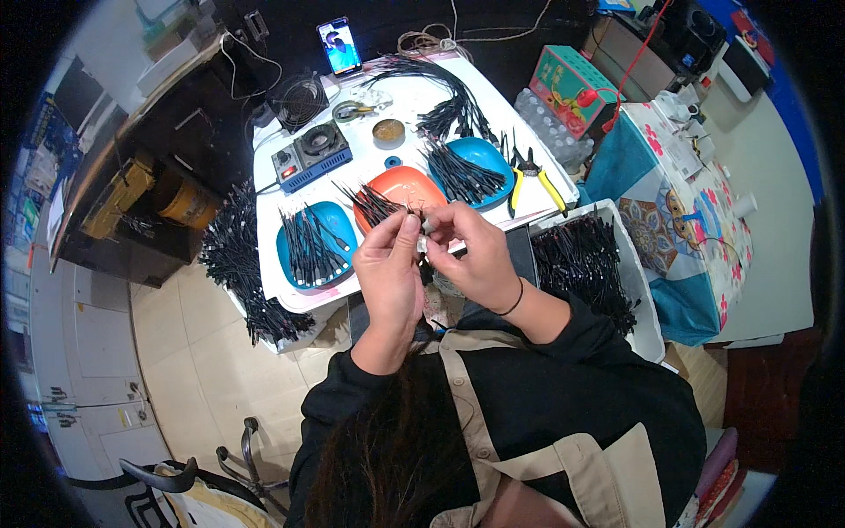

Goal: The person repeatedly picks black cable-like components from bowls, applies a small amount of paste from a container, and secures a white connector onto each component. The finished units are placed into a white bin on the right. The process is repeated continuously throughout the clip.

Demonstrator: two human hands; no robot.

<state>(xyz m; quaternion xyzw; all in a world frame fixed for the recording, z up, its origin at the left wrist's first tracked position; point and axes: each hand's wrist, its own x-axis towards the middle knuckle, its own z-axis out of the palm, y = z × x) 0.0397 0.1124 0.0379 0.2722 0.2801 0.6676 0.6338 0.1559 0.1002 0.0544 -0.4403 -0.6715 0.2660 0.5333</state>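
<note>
Over the front of the white table, my left hand [392,264] and my right hand [475,260] meet with fingers pinched. Between them is a short black cable [414,211] with thin wire ends sticking up. A small white piece shows at the right fingertips; its exact kind is too small to tell. Just behind my hands sits an orange tray [403,183] holding black cables. To its left lies a blue tray [346,222] with a bundle of cables with pale tips. On the right, another blue tray [480,151] carries more black cables.
A blue-sided heating unit [312,157], a round tin [388,132] and a lit phone [340,46] stand farther back. Yellow-handled pliers [535,180] lie at the right edge. Cable heaps fill a white bin [647,304] on the right and hang at the table's left.
</note>
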